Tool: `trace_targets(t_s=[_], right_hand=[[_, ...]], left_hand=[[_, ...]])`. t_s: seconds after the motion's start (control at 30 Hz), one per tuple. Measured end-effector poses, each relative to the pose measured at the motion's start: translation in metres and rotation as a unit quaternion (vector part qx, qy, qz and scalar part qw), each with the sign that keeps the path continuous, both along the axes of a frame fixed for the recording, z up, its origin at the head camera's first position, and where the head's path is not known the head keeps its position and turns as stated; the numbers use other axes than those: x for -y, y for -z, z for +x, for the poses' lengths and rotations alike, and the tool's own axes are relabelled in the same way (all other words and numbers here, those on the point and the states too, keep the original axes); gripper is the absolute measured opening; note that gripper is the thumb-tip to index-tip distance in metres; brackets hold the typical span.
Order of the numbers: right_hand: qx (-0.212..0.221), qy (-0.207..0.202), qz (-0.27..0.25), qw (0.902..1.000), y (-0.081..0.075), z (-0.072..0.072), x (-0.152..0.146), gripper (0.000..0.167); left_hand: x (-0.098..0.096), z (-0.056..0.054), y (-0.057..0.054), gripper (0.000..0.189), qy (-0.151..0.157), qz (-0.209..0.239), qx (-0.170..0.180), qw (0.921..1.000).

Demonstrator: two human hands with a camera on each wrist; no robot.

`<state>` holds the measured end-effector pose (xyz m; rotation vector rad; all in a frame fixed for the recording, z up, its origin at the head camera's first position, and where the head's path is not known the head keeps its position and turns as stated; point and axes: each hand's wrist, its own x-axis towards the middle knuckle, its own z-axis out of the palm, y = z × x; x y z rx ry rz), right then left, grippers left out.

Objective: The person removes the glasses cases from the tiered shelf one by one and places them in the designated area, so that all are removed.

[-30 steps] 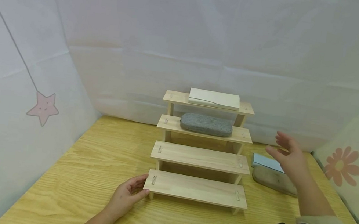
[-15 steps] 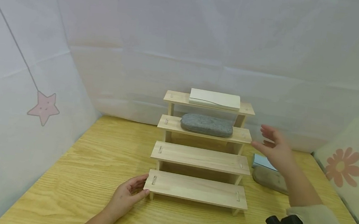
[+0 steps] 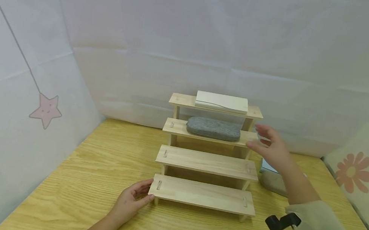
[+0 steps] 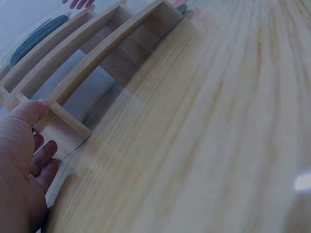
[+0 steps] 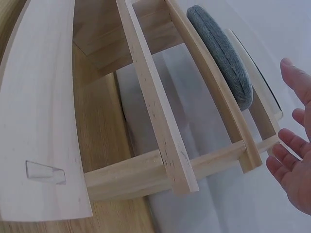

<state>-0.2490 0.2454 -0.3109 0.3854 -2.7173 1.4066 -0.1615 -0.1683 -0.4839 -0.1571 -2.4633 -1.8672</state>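
Note:
A four-tier wooden display stand rises like steps on the table. My left hand holds the left end of its lowest shelf, thumb at the front corner and fingers along the side. In the left wrist view, that thumb lies at the shelf's corner. A grey fabric glasses case lies on the second shelf from the top, and a cream flap case on the top one. My right hand hovers at the stand's right side, fingers apart and nothing in them, near the grey case's end.
To the right of the stand, a brown glasses case and a light blue case lie on the wood-grain table, partly behind the right arm. The two lower shelves hold nothing. A pale printed cloth encloses the back and sides.
My right hand has moved left, from above the brown and blue cases to the right end of the second shelf. The left hand has stayed on the lowest shelf.

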Motion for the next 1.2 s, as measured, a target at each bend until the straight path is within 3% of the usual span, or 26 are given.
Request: trace_targets(t_s=[0.3,0.57,0.87,1.2], right_hand=[[0.015,-0.018,-0.007,0.9997,-0.002,-0.008,0.015,0.081],[0.008,-0.027,0.017,0.9994,-0.003,-0.015,0.026,0.075],[0.017,-0.031,0.049,0.9981,-0.001,-0.029,0.037,0.08],[0.032,-0.044,0.04,0.9977,0.0,-0.037,0.049,0.081]], left_hand=[[0.0,0.0,0.001,0.05,0.006,0.006,-0.005,1.0],[0.0,0.0,0.0,0.051,0.006,0.007,-0.003,1.0],[0.001,0.0,0.001,0.051,0.009,0.006,-0.005,0.9999],[0.001,-0.001,0.002,0.05,0.01,0.005,-0.003,0.9999]])
